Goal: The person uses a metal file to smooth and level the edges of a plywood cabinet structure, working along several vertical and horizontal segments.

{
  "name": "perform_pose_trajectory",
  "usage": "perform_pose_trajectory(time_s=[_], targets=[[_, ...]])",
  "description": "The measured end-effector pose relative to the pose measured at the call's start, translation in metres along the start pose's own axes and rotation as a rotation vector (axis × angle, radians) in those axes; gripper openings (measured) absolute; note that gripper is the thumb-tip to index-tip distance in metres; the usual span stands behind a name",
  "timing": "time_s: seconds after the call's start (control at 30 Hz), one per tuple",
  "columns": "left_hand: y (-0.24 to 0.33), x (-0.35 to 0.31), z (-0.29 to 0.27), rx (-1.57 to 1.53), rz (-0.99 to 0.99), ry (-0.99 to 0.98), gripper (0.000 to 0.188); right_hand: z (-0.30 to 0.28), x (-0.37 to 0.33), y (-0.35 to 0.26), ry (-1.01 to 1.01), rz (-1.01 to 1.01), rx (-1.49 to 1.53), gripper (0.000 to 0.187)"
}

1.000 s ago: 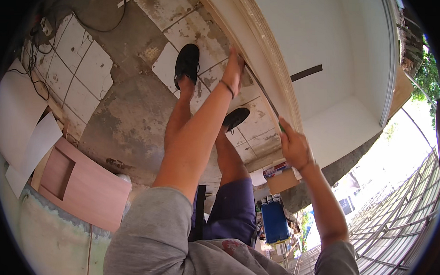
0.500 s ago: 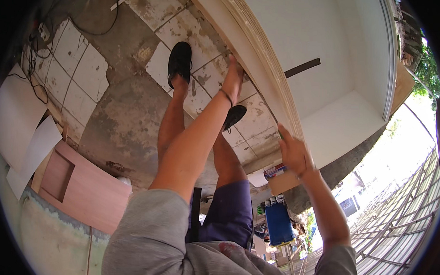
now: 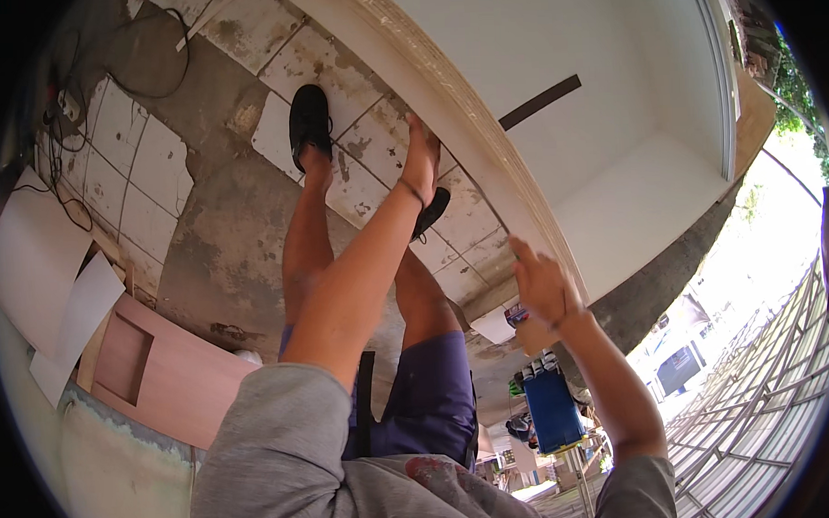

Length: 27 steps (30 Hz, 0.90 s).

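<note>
A large white box-shaped cabinet (image 3: 535,36) with a pale, rough wooden edge (image 3: 463,84) fills the upper right. My left hand (image 3: 420,158), with a dark band at its wrist, reaches to the outer side of this edge; its fingers look stretched out and hold nothing I can see. Nearer to me, my right hand (image 3: 545,286) is beside the same edge. Its index finger extends while the others curl in, and a small dark tip shows at the fingers; what it belongs to is hidden. A dark flat strip (image 3: 541,102) lies on the cabinet's white inner face.
My feet in black shoes (image 3: 310,126) stand on worn white floor tiles (image 3: 357,183). Black cables (image 3: 64,152) run along the left. White sheets (image 3: 40,263) and a pinkish board (image 3: 177,377) lean by the wall. Behind me is a blue bin (image 3: 554,409).
The view has shifted, so the cabinet edge and feet appear farther left. My right hand has turned slightly and stays by the edge. My left hand remains beside it.
</note>
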<state>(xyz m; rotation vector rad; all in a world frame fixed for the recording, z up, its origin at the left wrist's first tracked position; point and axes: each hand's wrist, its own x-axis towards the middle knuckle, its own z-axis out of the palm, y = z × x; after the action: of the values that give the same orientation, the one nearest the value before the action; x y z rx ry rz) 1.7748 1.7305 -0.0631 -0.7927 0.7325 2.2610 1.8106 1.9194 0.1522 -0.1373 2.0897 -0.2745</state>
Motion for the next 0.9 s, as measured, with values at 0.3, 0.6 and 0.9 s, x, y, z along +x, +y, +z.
perform_pose_trajectory(time_s=[0.3, 0.6, 0.9], targets=[[-0.034, -0.017, 0.026, 0.011, -0.078, 0.113, 0.106, 0.008, -0.017, 0.043, -0.034, 0.021, -0.099, 0.043], [-0.045, -0.076, 0.069, -0.055, -0.09, -0.018, 0.105, -0.006, -0.092, 0.062, -0.038, -0.005, -0.071, 0.04], [-0.068, -0.024, 0.046, -0.004, -0.064, 0.133, 0.102, 0.037, -0.046, 0.089, 0.032, -0.051, 0.039, 0.039]])
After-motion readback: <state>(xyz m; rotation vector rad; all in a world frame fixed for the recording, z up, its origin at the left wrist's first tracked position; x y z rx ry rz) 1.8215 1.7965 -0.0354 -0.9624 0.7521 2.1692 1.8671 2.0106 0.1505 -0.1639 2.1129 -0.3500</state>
